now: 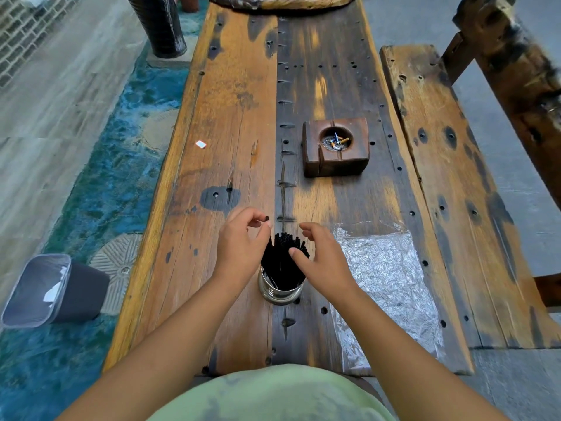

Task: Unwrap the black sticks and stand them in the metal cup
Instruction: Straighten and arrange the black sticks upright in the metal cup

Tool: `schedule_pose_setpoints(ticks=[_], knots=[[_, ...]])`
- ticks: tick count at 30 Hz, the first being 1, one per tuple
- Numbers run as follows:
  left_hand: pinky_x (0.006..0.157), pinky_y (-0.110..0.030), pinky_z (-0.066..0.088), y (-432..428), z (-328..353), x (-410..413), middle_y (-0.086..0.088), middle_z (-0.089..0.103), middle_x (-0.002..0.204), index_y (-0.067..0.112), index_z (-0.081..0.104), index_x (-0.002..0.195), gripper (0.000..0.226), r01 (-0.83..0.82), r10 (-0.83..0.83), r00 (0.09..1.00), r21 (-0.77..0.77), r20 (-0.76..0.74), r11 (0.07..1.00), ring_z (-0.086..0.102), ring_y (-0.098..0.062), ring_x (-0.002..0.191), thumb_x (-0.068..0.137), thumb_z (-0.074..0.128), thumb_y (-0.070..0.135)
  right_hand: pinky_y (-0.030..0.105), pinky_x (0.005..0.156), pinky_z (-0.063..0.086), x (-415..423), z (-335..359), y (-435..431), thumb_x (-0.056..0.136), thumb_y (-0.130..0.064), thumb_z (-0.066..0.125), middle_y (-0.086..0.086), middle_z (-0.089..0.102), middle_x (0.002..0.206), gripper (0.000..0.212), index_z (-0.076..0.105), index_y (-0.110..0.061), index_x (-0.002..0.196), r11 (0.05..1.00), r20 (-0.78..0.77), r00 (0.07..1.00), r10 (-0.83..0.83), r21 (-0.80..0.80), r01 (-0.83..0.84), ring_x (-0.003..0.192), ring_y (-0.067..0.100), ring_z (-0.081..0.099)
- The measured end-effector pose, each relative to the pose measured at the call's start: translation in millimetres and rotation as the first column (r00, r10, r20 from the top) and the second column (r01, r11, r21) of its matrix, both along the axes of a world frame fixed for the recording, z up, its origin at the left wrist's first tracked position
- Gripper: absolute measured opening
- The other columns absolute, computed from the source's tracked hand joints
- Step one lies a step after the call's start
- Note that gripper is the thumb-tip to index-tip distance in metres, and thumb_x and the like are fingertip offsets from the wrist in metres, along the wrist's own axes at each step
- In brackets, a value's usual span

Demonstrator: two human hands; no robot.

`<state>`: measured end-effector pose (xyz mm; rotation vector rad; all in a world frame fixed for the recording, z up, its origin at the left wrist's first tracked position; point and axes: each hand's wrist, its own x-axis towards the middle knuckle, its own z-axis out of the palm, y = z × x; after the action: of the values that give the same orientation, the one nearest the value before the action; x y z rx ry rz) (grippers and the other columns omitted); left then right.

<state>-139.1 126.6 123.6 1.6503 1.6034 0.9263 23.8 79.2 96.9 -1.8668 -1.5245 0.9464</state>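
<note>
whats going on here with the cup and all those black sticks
A person at a long wooden table is arranging thin black sticks that stand bunched in a shiny metal cup. The left hand pinches one stick's top end; the right hand touches the bunch, fingers spread. The crinkled clear plastic wrapper lies empty on the table to the right.
</note>
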Motion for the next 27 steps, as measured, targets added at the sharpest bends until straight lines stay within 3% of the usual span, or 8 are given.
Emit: schedule_pose_setpoints(ticks=[4, 7, 9, 11, 14, 17, 21, 27], knots=[[0.078, -0.019, 0.049, -2, 35, -3, 0.008, 0.062, 0.089, 0.017, 0.067, 0.088, 0.004, -0.029, 0.019, 0.996, 0.113, 0.085, 0.993, 0.060, -0.005, 0.087, 0.088, 0.067, 0.013, 0.020, 0.091, 0.044, -11, 29, -8, 0.094, -0.020, 0.060, -0.007, 0.063, 0.112, 0.020, 0.062, -0.021, 0.115, 0.977, 0.026, 0.995, -0.097, 0.191, 0.091, 0.106, 0.006, 0.058], [0.079, -0.019, 0.051, -9, 63, -5, 0.003, 0.064, 0.090, 0.015, 0.067, 0.090, 0.006, -0.043, 0.014, 0.987, 0.177, 0.162, 0.983, 0.063, -0.010, 0.088, 0.088, 0.067, 0.009, 0.028, 0.070, 0.053, -26, 49, -11, 0.095, -0.020, 0.059, 0.001, 0.071, 0.083, 0.012, 0.063, -0.016, 0.085, 0.969, -0.261, 0.936, -0.237, 0.006, 0.247, 0.073, 0.012, 0.066], [0.078, -0.020, 0.051, -16, 78, -6, 0.002, 0.065, 0.090, 0.012, 0.068, 0.091, 0.005, -0.031, -0.012, 0.979, 0.209, 0.203, 0.977, 0.064, -0.012, 0.086, 0.089, 0.066, 0.008, 0.028, 0.063, 0.052, -35, 59, -8, 0.100, -0.029, 0.054, 0.009, 0.073, 0.084, 0.026, 0.066, -0.009, 0.088, 0.934, -0.535, 0.777, -0.333, -0.299, 0.195, 0.065, 0.014, 0.066], [0.077, -0.019, 0.051, -24, 89, -7, 0.000, 0.065, 0.090, 0.009, 0.068, 0.092, 0.006, -0.003, -0.055, 0.968, 0.232, 0.244, 0.973, 0.064, -0.011, 0.085, 0.089, 0.066, 0.005, 0.029, 0.063, 0.054, -42, 65, -5, 0.103, -0.045, 0.044, 0.013, 0.073, 0.089, 0.048, 0.069, -0.004, 0.103, 0.867, -0.728, 0.529, -0.437, -0.497, 0.033, 0.069, 0.019, 0.067], [0.076, -0.015, 0.049, -37, 97, -9, 0.001, 0.067, 0.086, 0.009, 0.068, 0.092, 0.012, 0.036, -0.109, 0.944, 0.233, 0.311, 0.972, 0.064, -0.007, 0.083, 0.087, 0.066, -0.002, 0.031, 0.064, 0.056, -44, 67, 1, 0.099, -0.055, 0.045, 0.012, 0.072, 0.093, 0.054, 0.067, -0.006, 0.110, 0.828, -0.816, 0.226, -0.533, -0.558, -0.062, 0.076, 0.021, 0.069], [0.075, -0.014, 0.050, -45, 94, -15, 0.006, 0.067, 0.083, 0.014, 0.068, 0.091, 0.018, 0.034, -0.099, 0.936, 0.193, 0.338, 0.981, 0.065, -0.007, 0.082, 0.087, 0.066, -0.004, 0.025, 0.051, 0.055, -44, 75, 7, 0.099, -0.040, 0.054, 0.007, 0.069, 0.076, 0.035, 0.064, -0.007, 0.097, 0.812, -0.810, 0.060, -0.583, -0.580, 0.056, 0.059, 0.015, 0.067], [0.078, -0.025, 0.055, -53, 80, -23, 0.001, 0.070, 0.085, 0.019, 0.068, 0.089, 0.022, -0.032, -0.001, 0.907, 0.070, 0.421, 0.997, 0.068, -0.013, 0.082, 0.088, 0.065, -0.003, 0.020, 0.043, 0.050, -37, 80, 12, 0.100, -0.026, 0.055, 0.003, 0.063, 0.060, 0.026, 0.061, -0.010, 0.080, 0.795, -0.805, 0.017, -0.593, -0.581, 0.176, 0.047, 0.011, 0.060], [0.069, -0.031, 0.059, -60, 64, -42, -0.011, 0.073, 0.077, 0.010, 0.065, 0.090, 0.015, -0.131, 0.179, 0.796, -0.123, 0.578, 0.984, 0.071, -0.021, 0.073, 0.091, 0.060, -0.004, 0.023, 0.055, 0.058, -23, 78, 7, 0.101, -0.015, 0.055, 0.007, 0.068, 0.068, 0.019, 0.062, -0.008, 0.084, 0.787, -0.824, 0.105, -0.557, -0.483, 0.385, 0.057, 0.013, 0.068]])
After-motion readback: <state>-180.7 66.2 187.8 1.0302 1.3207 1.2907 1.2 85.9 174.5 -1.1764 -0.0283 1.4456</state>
